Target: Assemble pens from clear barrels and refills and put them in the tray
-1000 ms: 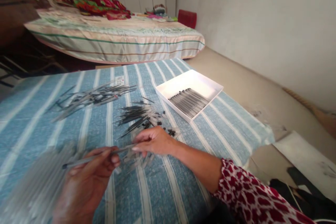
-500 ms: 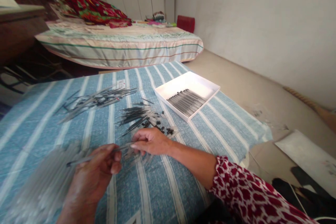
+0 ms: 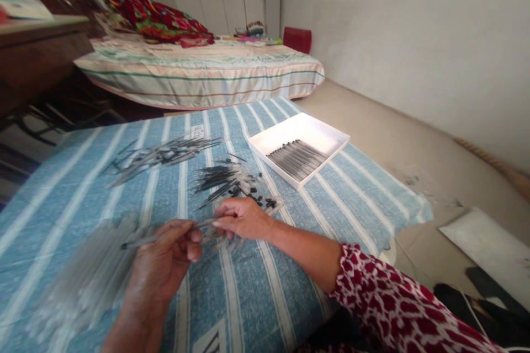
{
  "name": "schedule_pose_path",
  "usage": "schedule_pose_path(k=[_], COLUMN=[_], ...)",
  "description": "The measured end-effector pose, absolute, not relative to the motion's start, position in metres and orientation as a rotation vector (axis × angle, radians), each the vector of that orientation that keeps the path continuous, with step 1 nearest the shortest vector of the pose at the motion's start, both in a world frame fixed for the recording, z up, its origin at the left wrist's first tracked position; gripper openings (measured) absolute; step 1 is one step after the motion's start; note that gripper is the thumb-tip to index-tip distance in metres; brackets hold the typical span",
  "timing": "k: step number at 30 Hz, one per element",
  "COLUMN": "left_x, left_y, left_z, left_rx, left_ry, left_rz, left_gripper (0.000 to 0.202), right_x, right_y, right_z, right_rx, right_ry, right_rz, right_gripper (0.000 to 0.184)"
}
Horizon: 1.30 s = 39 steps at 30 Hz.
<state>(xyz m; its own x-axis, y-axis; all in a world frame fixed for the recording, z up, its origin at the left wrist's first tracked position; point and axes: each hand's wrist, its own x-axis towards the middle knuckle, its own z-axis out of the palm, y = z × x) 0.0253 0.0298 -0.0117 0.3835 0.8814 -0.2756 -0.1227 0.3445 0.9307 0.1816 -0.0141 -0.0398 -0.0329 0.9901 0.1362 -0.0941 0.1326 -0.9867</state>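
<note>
My left hand [image 3: 165,256] is closed around a slim grey pen [image 3: 143,241], whose dark end sticks out behind the thumb. At the pen's other end, the thumb and fingers of my right hand [image 3: 245,218] pinch it; the tip is hidden by those fingers. Left of my left hand lies a big bundle of clear grey tubes [image 3: 93,276], like pen barrels. Just beyond my right hand are thin black refills [image 3: 217,178] and small black caps [image 3: 271,203], with clear pieces among them. Several dark-capped pens [image 3: 296,160] lie side by side in a white box [image 3: 308,126].
A loose pile of grey and black pen parts [image 3: 161,157] lies toward the back left of the striped tablecloth [image 3: 207,281]. Behind the table stands a bed [image 3: 199,74] with a red blanket [image 3: 157,16]. A white bag [image 3: 488,248] is on the floor at right.
The whole view has shifted slightly, so things appear a little further right. Both hands keep hold of the same pen, in nearly the same pose.
</note>
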Motion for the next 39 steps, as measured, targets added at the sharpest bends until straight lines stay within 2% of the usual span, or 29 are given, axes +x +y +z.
schedule_pose_path(k=[19, 27, 39], left_x=[0.031, 0.026, 0.02], left_y=[0.02, 0.017, 0.017], left_z=[-0.004, -0.002, -0.008], left_rx=[0.911, 0.893, 0.906], left_ry=[0.94, 0.912, 0.917], left_rz=[0.797, 0.808, 0.739], left_gripper=[0.006, 0.011, 0.019], right_x=[0.178, 0.172, 0.168], right_y=[-0.021, -0.025, -0.026], right_z=[-0.042, -0.038, -0.04], right_rx=[-1.067, -1.076, -1.236], right_ry=[-1.225, -1.309, -1.705], right_rz=[1.116, 1.049, 0.426], right_gripper=[0.01, 0.011, 0.011])
